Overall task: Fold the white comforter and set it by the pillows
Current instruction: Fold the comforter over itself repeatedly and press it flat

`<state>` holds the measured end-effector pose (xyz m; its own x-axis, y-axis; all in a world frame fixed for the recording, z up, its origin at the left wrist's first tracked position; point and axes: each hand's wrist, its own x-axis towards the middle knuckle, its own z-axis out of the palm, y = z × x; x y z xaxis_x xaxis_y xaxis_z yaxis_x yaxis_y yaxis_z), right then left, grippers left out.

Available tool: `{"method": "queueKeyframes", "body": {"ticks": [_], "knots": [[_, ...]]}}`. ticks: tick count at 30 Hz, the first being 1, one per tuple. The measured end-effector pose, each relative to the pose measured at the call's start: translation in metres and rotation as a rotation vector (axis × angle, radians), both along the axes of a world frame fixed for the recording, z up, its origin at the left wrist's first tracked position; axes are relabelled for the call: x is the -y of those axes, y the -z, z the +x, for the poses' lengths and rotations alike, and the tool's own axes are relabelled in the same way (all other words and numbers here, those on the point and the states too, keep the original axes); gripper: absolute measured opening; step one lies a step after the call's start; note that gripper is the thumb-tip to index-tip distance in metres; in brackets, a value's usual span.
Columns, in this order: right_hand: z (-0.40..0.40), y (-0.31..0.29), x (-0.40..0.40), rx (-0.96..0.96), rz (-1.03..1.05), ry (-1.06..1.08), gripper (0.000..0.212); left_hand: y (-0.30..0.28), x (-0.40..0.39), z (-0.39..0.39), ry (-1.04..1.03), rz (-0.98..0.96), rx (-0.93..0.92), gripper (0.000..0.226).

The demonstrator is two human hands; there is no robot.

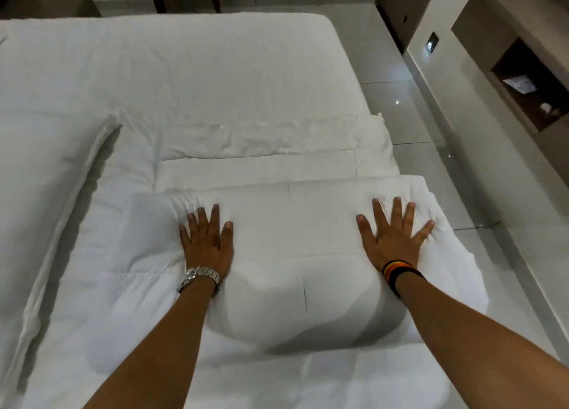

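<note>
Flat-palmed, fingers spread, holding nothing: left hand [207, 239] and right hand [395, 233] atop folded white comforter [295, 254] at bed [184, 70] near edge. Pillows possibly out of frame. Press evenly outward, expel air, square edges.

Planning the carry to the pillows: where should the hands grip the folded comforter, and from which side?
Grip the comforter bundle at its two short ends, from left and right, fingers under. It lies wide across, thick and puffy; left hand and right hand press flat on top near those ends.
</note>
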<state>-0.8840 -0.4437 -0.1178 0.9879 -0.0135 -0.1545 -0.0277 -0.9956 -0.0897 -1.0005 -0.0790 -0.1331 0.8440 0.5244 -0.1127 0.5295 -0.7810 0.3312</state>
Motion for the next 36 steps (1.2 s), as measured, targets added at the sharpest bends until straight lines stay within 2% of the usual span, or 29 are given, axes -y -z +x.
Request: {"method": "queueKeyframes", "body": {"ticks": [3, 6, 9, 13, 15, 17, 19, 21, 27, 30, 33, 36], "knots": [[0.006, -0.010, -0.003, -0.055, -0.022, -0.001, 0.082, -0.002, 0.000, 0.001, 0.010, -0.023, -0.070, 0.076], [-0.012, -0.039, 0.004, 0.042, 0.041, 0.022, 0.076, -0.033, 0.002, -0.010, -0.007, -0.033, -0.011, 0.073], [-0.067, -0.057, 0.021, 0.129, 0.202, 0.235, 0.076, -0.061, 0.012, -0.053, -0.080, 0.035, 0.061, 0.068], [-0.147, -0.060, 0.042, 0.046, 0.534, 0.679, 0.096, -0.070, 0.040, -0.141, -0.455, -0.085, 0.044, 0.079], [-0.168, -0.057, 0.046, -0.007, 0.766, 0.882, 0.115, -0.064, 0.059, -0.177, -0.742, -0.291, 0.094, 0.094], [-0.176, -0.052, 0.039, -0.046, 0.950, 0.991, 0.126, -0.057, 0.073, -0.194, -0.961, -0.581, 0.203, 0.111], [-0.177, -0.043, 0.033, -0.045, 1.086, 1.012, 0.128, -0.049, 0.084, -0.196, -1.020, -0.757, 0.319, 0.121], [-0.171, -0.039, 0.027, -0.029, 1.148, 0.997, 0.130, -0.047, 0.082, -0.185, -1.073, -0.806, 0.400, 0.130], [-0.135, -0.019, 0.011, 0.021, 1.109, 1.071, 0.140, -0.031, 0.064, -0.147, -1.257, -0.900, 0.441, 0.158], [-0.116, -0.013, 0.000, 0.106, 1.083, 1.079, 0.136, -0.030, 0.056, -0.136, -1.296, -0.904, 0.434, 0.156], [-0.104, -0.012, -0.004, 0.227, 1.130, 1.002, 0.129, -0.034, 0.049, -0.124, -1.305, -0.885, 0.413, 0.148], [-0.094, -0.020, -0.004, 0.280, 1.157, 0.963, 0.114, -0.041, 0.045, -0.116, -1.261, -0.838, 0.515, 0.134]]}}
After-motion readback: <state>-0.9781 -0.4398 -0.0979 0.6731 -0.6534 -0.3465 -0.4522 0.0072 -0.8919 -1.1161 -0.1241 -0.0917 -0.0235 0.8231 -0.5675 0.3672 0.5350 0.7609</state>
